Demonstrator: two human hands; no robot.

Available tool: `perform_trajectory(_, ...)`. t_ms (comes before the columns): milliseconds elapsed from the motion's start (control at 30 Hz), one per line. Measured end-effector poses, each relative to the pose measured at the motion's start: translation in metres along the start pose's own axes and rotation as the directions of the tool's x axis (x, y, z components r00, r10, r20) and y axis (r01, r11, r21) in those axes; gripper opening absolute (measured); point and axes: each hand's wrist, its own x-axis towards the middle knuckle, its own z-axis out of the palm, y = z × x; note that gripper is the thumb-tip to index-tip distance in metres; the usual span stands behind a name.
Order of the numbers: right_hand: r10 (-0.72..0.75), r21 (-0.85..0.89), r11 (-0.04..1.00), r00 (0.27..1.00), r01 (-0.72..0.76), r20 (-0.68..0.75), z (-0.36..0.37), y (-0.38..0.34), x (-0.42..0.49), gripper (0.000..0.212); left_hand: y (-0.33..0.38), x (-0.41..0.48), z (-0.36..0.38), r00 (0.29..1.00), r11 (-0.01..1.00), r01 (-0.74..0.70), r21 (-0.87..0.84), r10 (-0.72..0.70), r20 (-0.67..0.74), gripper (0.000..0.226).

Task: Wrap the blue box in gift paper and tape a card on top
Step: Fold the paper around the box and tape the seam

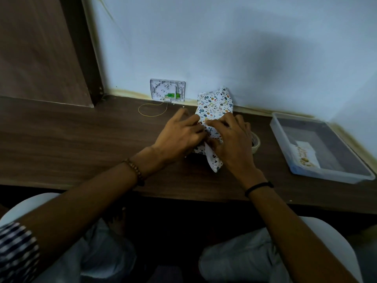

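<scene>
White gift paper (215, 104) printed with small coloured shapes covers the box on the brown table (81, 135); the box itself is hidden beneath it. My left hand (179, 135) presses on the paper's left side with spread fingers. My right hand (230, 139) lies on the paper's right side, fingers curled over a fold at the middle. A loose flap of paper (213, 160) sticks out toward me under my right hand. A tape roll (255, 142) peeks out just right of my right hand. The card (307, 155) lies in a clear plastic tray (285, 144).
The clear plastic tray stands at the table's right end against the wall. A white wall plate (167, 90) with a green part sits low on the wall, and a thin yellow wire loop (152, 110) lies on the table below it. A wooden panel (40, 48) rises at left.
</scene>
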Motion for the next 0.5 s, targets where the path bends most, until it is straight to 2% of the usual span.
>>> perform_trajectory(67,-0.003,0.002,1.000,1.000,0.003,0.003,0.000,-0.001,0.000,0.044,-0.005,0.004,0.003,1.000,1.000,0.001,-0.013,-0.001,-0.015,0.008)
perform_trajectory(133,-0.006,-0.004,1.000,1.000,0.006,0.009,0.001,-0.001,0.000,0.043,-0.006,0.007,0.005,0.998,0.999,0.030,-0.023,-0.031,-0.060,0.014)
perform_trajectory(267,-0.002,-0.021,1.000,1.000,0.002,-0.011,0.002,0.000,0.001,0.039,-0.008,0.014,0.007,0.988,0.989,0.142,-0.053,-0.144,-0.050,0.049)
perform_trajectory(333,-0.003,-0.007,1.000,1.000,0.003,-0.006,-0.001,-0.001,0.001,0.042,-0.012,0.017,0.007,0.982,0.970,0.184,-0.160,-0.188,-0.010,0.071)
perform_trajectory(400,0.008,0.020,1.000,1.000,-0.008,0.013,-0.003,-0.002,0.001,0.044,-0.014,0.017,0.007,0.969,0.903,0.246,-0.352,-0.233,0.080,0.089)
perform_trajectory(500,0.060,0.059,0.996,0.997,-0.063,0.052,-0.007,-0.004,0.001,0.045,-0.011,0.018,0.010,0.944,0.816,0.319,-0.482,-0.231,0.235,0.097)
